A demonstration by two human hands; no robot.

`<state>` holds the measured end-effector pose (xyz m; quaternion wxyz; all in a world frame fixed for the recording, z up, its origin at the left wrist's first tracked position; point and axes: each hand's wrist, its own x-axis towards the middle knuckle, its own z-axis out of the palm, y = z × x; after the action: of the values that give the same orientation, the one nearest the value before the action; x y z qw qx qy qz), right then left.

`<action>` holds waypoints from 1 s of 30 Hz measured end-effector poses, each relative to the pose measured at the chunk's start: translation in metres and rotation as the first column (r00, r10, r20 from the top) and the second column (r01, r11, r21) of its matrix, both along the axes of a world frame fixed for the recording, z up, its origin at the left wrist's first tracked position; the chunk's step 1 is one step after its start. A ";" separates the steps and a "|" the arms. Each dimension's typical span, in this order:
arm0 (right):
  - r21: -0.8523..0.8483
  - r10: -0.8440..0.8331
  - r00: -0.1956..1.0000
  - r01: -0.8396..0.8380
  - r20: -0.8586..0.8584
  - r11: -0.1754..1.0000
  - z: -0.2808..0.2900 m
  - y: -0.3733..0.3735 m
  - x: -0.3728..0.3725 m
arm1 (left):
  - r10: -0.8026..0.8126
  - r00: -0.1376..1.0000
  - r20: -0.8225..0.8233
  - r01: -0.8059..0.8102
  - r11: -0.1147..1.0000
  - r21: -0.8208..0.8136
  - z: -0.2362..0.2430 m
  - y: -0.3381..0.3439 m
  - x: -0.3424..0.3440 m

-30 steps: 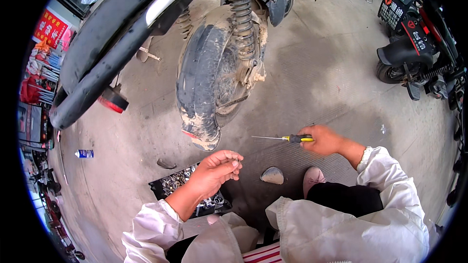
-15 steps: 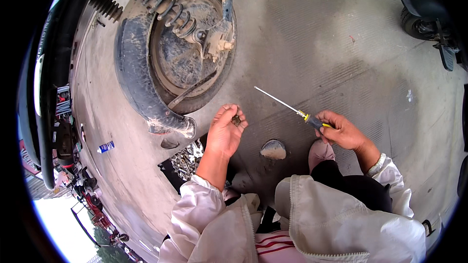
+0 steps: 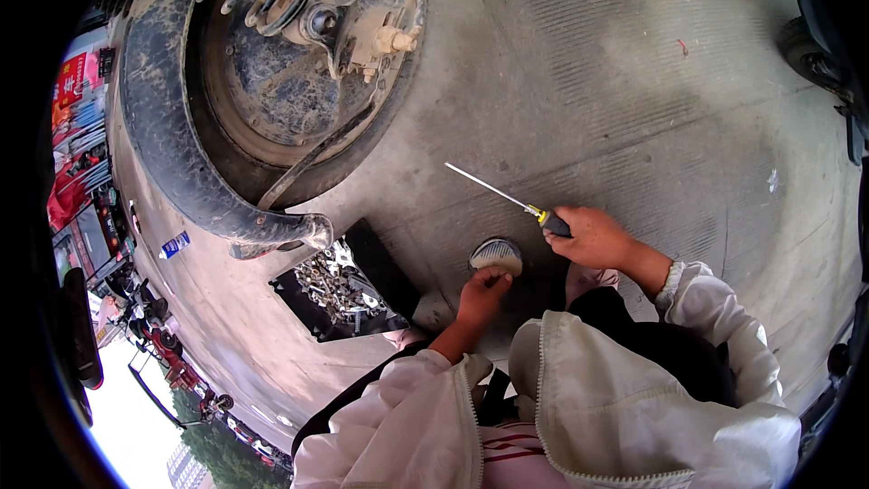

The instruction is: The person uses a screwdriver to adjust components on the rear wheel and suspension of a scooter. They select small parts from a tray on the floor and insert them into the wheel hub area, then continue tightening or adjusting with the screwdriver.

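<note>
My right hand [image 3: 593,237] is wrapped round the grey and yellow handle of a screwdriver [image 3: 493,190], whose long thin shaft points to the far left. My left hand [image 3: 484,297] is closed, thumb against fingers, at the near edge of a small round object [image 3: 495,255] on the floor, part ridged grey and part tan. Whatever those fingers hold is hidden. Left of that hand lies a black tray [image 3: 385,258] heaped with bolts, nuts and other metal parts [image 3: 335,285].
A muddy wheel [image 3: 272,81] with a dark fender [image 3: 158,136] and coil spring [image 3: 281,0] stands at the far left. A blue and white tube [image 3: 175,244] lies on the concrete floor [image 3: 615,127]. Part of another vehicle [image 3: 815,54] shows at the far right.
My left hand has moved right and nearer to me, to the round object; the small dark piece in its fingers no longer shows. The screwdriver has shifted slightly left. The view has moved, showing more tray.
</note>
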<state>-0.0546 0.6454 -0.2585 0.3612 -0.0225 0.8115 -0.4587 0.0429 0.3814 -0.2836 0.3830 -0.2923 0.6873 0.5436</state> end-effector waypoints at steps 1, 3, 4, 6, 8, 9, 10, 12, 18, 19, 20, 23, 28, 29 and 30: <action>-0.007 -0.005 1.000 0.005 -0.007 1.000 -0.002 -0.003 -0.003 | -0.132 0.987 -0.093 0.125 0.990 -0.072 -0.004 0.000 0.002; 0.012 -0.006 1.000 0.006 -0.020 1.000 -0.004 -0.010 -0.009 | -0.406 0.881 -0.242 0.350 0.905 -0.243 0.002 0.006 -0.009; 0.036 0.003 1.000 -0.002 -0.029 0.999 -0.005 -0.013 -0.012 | -0.436 0.860 -0.265 0.367 0.890 -0.271 0.008 0.009 -0.014; 0.002 -0.006 1.000 0.006 -0.017 1.000 -0.003 -0.016 -0.018 | -0.497 0.811 -0.308 0.402 0.856 -0.325 0.033 0.018 -0.033; -0.118 -0.039 0.999 0.041 0.019 0.992 0.001 -0.016 -0.030 | -0.564 0.740 -0.367 0.501 0.826 -0.259 0.053 0.024 -0.064; -0.244 -0.087 0.948 0.167 0.305 0.955 0.010 -0.016 -0.039 | -0.590 0.703 -0.397 0.544 0.806 -0.233 0.059 0.023 -0.081; -0.288 -0.115 0.918 0.236 0.380 0.928 0.017 -0.018 -0.045 | -0.606 0.681 -0.411 0.558 0.793 -0.244 0.067 0.023 -0.098; -0.340 -0.164 0.838 0.379 0.520 0.861 0.023 -0.019 -0.054 | -0.631 0.630 -0.453 0.586 0.769 -0.255 0.072 0.021 -0.126; -0.291 -0.515 0.589 0.785 0.623 0.547 0.026 -0.019 -0.065 | 0.405 0.900 -0.159 -0.307 0.850 0.427 0.090 0.010 -0.174; -0.304 -0.540 0.559 0.816 0.629 0.491 0.021 -0.019 -0.061 | 0.454 0.887 -0.087 -0.374 0.815 0.442 0.095 0.012 -0.176; -0.323 -0.561 0.530 0.843 0.636 0.431 0.021 -0.020 -0.060 | 0.469 0.882 -0.036 -0.404 0.795 0.453 0.097 0.013 -0.176; -0.321 -0.586 0.488 0.871 0.647 0.372 0.028 -0.022 -0.056 | 0.488 0.868 0.089 -0.471 0.752 0.461 0.100 0.019 -0.176; -0.340 -0.596 0.492 0.870 0.635 0.356 0.043 -0.022 -0.056 | 0.485 0.866 0.121 -0.475 0.725 0.498 0.102 0.033 -0.182; -0.351 -0.591 0.493 0.870 0.638 0.347 0.046 -0.021 -0.057 | 0.487 0.864 0.123 -0.479 0.723 0.498 0.104 0.036 -0.184; -0.359 -0.599 0.500 0.866 0.625 0.348 0.049 -0.020 -0.059 | 0.491 0.862 0.125 -0.483 0.721 0.497 0.106 0.037 -0.186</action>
<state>-0.1134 0.6257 -0.2097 0.2295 0.3228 0.4306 -0.8110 -0.1435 0.4188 -0.1772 0.2850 -0.3456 0.4192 0.7897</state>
